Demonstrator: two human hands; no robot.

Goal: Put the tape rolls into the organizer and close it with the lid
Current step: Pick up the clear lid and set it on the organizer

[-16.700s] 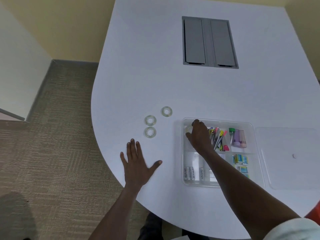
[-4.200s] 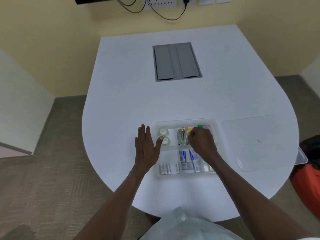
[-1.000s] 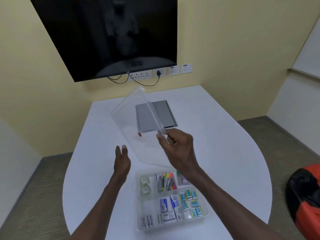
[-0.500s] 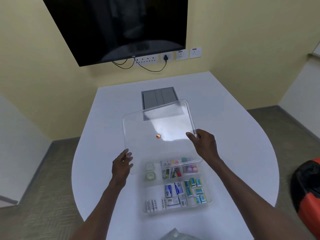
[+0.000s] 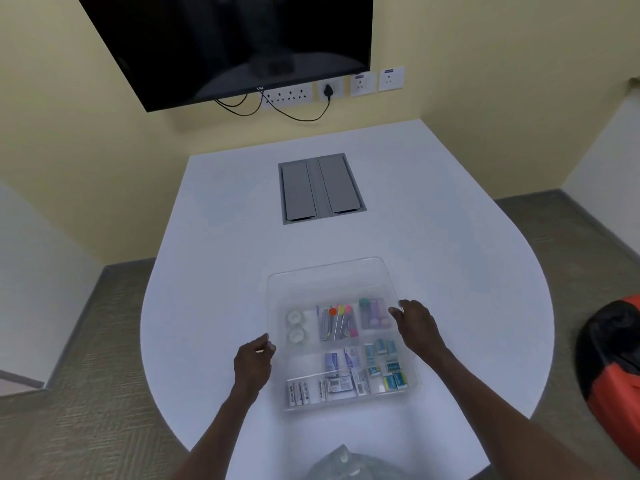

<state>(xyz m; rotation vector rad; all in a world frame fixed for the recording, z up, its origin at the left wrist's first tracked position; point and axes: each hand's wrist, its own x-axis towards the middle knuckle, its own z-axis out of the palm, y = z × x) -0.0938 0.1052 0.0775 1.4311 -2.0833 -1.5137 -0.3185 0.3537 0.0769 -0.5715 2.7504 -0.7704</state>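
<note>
The clear organizer (image 5: pixel 414 382) sits on the white table near its front edge. Two tape rolls (image 5: pixel 295 326) lie in its far left compartment. The clear lid (image 5: pixel 329 275) hangs just over the organizer, shifted toward the far side, so the near row of compartments is uncovered. My left hand (image 5: pixel 254 362) pinches the lid's left edge. My right hand (image 5: pixel 414 323) grips its right edge. Pens, small bottles, batteries and little boxes fill the other compartments.
A grey cable hatch (image 5: pixel 320 188) is set into the table (image 5: pixel 225 271) farther back. A dark screen (image 5: pixel 225 39) hangs on the wall with sockets under it. An orange and black bag (image 5: pixel 613 362) lies on the floor at the right.
The lid has come down from a raised, tilted hold to just above the organizer. Both hands have lowered with it, and the view has dipped toward the table.
</note>
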